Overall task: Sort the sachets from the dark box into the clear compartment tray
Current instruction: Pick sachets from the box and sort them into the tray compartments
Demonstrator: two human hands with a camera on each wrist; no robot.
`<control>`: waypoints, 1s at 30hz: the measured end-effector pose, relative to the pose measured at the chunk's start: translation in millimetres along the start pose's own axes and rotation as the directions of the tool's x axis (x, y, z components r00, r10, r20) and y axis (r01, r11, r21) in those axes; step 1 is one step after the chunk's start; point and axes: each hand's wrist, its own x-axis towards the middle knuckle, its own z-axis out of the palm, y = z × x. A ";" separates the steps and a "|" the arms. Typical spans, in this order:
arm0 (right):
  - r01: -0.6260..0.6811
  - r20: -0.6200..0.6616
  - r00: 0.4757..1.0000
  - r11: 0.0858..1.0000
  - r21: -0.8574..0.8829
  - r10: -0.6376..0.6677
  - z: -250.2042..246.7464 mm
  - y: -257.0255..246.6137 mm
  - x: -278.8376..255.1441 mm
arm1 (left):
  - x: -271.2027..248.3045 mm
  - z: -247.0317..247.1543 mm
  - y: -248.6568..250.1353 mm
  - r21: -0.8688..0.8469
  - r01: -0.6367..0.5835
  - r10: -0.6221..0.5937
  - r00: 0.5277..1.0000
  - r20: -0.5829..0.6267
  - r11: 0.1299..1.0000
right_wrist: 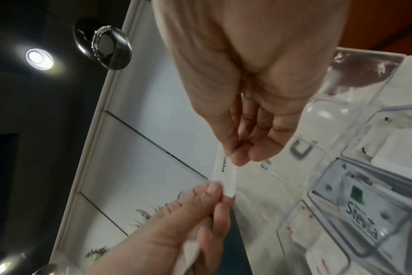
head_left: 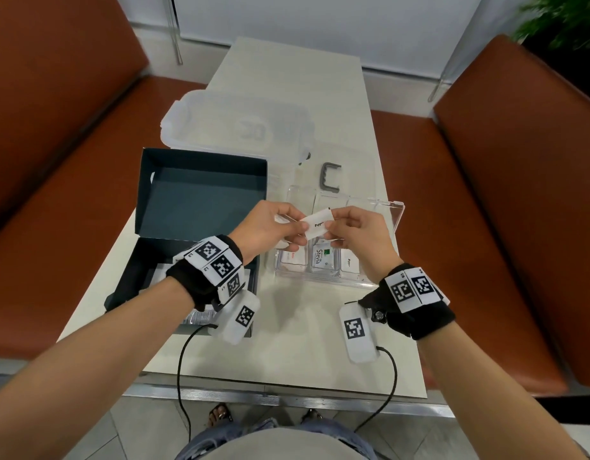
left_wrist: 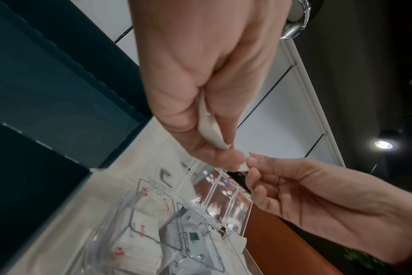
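While both hands hold one sachet [head_left: 317, 224] over the tray [head_left: 398, 214], a person at a pale worktop [head_left: 287, 340] appears to be passing it across or reading its label, part of which spells "Pepper". The left hand [head_left: 270, 224] pinches the sachet's near-left end between thumb and fingers, with further white sachets bunched in its palm, probably a batch lifted for sorting. The right hand [head_left: 356, 227] pinches the opposite end between thumb and forefinger, its other fingers loosely curled.

Directly beneath the hands, the clear tray already carries sorted sachets in its near row: red-printed ones at left, a Stevia sachet [head_left: 323, 257] in the middle, black-printed ones at right. That suggests the held sachet belongs in the right compartment, beneath the right hand. To the left of the left hand sits the dark box [head_left: 200, 200], lid raised, with a few sachets seemingly left inside under the wrist. Beyond the hands lie a small grey clip [head_left: 330, 177] and a clear lidded container [head_left: 234, 124].
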 end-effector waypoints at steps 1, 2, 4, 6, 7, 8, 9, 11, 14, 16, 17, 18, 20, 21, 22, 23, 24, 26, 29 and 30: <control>0.012 -0.023 1.000 1.000 0.004 -0.012 -4.2 -1.6 2.3 | 0.6 1.5 0.0 0.010 -0.005 0.005 1.000 0.001 1.000; 0.026 -0.052 0.998 1.000 -0.008 -0.026 -10.3 -3.5 5.5 | 1.0 3.1 0.0 0.021 -0.009 0.009 1.000 0.005 1.000; 0.049 -0.107 0.993 0.995 -0.084 -0.058 -27.1 -5.7 13.1 | 2.2 5.7 -0.3 0.046 -0.006 0.005 1.000 0.012 0.999; 0.049 -0.143 0.986 0.975 -0.215 -0.081 -47.3 -4.0 20.2 | 3.5 7.9 -1.6 0.059 0.005 -0.006 1.000 0.014 0.998; 0.039 -0.151 0.985 0.957 -0.287 -0.085 -56.6 -1.5 23.3 | 3.9 8.9 -2.4 0.063 0.009 -0.010 1.000 0.014 0.998; 0.020 -0.154 0.985 0.938 -0.346 -0.078 -64.3 2.4 25.7 | 4.3 10.2 -3.2 0.066 0.015 -0.016 1.000 0.014 0.998; -0.005 -0.151 0.987 0.920 -0.391 -0.059 -70.1 7.3 27.3 | 4.6 11.9 -4.0 0.068 0.020 -0.021 1.000 0.015 0.998; -0.055 -0.137 0.991 0.880 -0.471 -0.012 -75.7 18.4 29.9 | 5.1 16.2 -4.5 0.072 0.024 -0.025 0.999 0.019 0.997; -0.071 -0.109 0.994 0.806 -0.588 0.008 -73.2 33.0 30.7 | 5.3 22.4 -4.6 0.076 0.023 -0.025 0.999 0.032 0.997; -0.052 -0.087 0.996 0.777 -0.627 -0.003 -67.3 39.7 29.3 | 5.2 25.8 -4.6 0.079 0.026 -0.029 0.999 0.039 0.997; -0.047 -0.078 0.997 0.769 -0.638 -0.003 -64.3 42.2 28.6 | 4.9 27.1 -4.7 0.080 0.028 -0.032 0.999 0.041 0.996; -0.047 -0.070 0.998 0.761 -0.647 0.002 -61.7 44.4 27.8 | 4.4 28.2 -5.1 0.078 0.031 -0.034 0.999 0.042 0.996; -0.057 -0.064 0.998 0.753 -0.655 0.021 -56.9 49.0 27.2 | 3.6 29.1 -6.3 0.075 0.034 -0.037 0.999 0.038 0.997; -0.061 -0.063 0.998 0.747 -0.662 0.026 -54.9 51.3 27.6 | 3.3 29.4 -6.8 0.074 0.035 -0.037 0.999 0.037 0.997; -0.060 -0.061 0.998 0.738 -0.672 0.026 -52.8 53.1 28.0 | 2.9 29.6 -7.1 0.071 0.035 -0.037 0.999 0.035 0.997; -0.057 -0.060 0.998 0.730 -0.681 0.022 -50.4 54.6 29.1 | 2.8 29.4 -7.3 0.067 0.034 -0.036 0.999 0.033 0.997; -0.056 -0.060 0.998 0.724 -0.687 0.020 -48.1 56.1 30.3 | 2.6 29.1 -7.5 0.063 0.034 -0.036 0.999 0.029 0.997; -0.059 -0.060 0.998 0.704 -0.707 0.023 -44.3 59.5 33.5 | 2.9 28.4 -7.1 0.048 0.034 -0.035 0.999 0.020 0.998; -0.044 -0.045 0.999 0.641 -0.766 0.015 -41.5 66.2 37.1 | 3.1 29.8 -4.2 -0.064 0.061 -0.060 0.998 0.010 0.996; -0.034 -0.031 0.999 0.622 -0.782 0.015 -40.9 68.5 38.1 | 2.8 30.3 -2.7 -0.120 0.076 -0.076 0.997 0.008 0.990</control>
